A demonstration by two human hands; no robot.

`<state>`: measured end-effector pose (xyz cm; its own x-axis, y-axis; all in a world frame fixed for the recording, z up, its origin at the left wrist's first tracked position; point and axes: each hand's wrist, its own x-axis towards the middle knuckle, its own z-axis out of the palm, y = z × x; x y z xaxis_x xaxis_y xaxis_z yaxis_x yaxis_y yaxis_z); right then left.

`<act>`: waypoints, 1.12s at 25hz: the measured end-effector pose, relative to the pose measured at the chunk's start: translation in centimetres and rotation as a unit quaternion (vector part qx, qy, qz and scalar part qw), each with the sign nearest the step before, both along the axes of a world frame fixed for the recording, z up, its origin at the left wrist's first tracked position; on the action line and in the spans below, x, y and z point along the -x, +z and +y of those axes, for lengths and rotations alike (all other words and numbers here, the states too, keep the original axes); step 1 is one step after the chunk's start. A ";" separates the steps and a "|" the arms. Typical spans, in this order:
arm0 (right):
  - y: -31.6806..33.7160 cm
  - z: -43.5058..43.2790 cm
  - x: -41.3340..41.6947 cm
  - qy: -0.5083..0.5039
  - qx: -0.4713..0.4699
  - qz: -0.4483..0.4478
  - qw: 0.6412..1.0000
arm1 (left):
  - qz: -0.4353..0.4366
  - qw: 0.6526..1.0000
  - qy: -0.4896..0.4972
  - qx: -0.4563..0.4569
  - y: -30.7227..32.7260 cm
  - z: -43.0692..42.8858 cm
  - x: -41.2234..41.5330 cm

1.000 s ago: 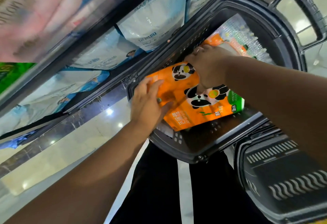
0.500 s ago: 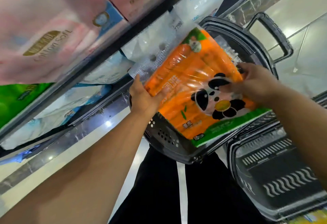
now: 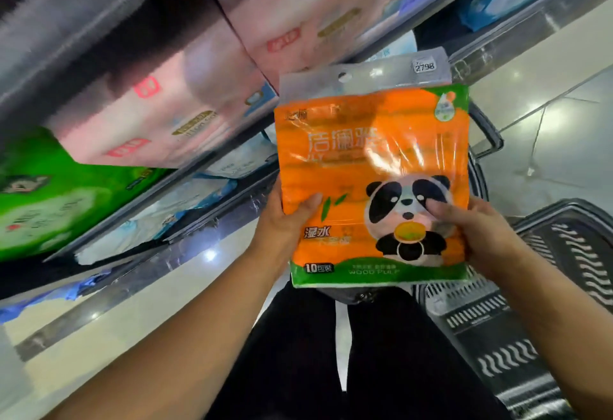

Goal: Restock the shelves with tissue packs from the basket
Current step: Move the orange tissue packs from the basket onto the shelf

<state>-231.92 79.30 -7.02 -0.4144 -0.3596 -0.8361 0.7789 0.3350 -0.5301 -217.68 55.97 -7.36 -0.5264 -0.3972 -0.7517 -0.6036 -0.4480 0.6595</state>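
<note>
Orange tissue pack (image 3: 371,167) held upright, long axis vertical, clear header strip far. Lower corners are gripped by left hand (image 3: 285,223) and right hand (image 3: 477,233), thumbs on front.

L hand (image 3: 282,223) gripped the lower-left edge of the tissue pack (image 3: 365,160), thumb across the front, fingers hidden behind. R hand (image 3: 484,237) gripped the lower-right edge, thumb likewise on the front. Both forearms were bare and extended from near L and near R, converging toward centre.
</note>
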 end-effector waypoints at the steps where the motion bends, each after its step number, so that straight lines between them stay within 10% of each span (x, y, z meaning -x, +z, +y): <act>1: 1.9 -0.3 -0.1 0.001 0.018 0.027 0.999 | 0.018 1.000 0.004 0.013 2.2 -0.1 0.0; 13: 21.3 -2.2 0.6 0.087 0.066 0.257 0.960 | 0.109 0.983 0.028 0.147 22.6 0.8 -3.1; 28: 32.0 -14.4 5.1 0.134 0.099 0.487 0.858 | 0.125 0.925 0.074 0.352 33.7 -7.9 -0.6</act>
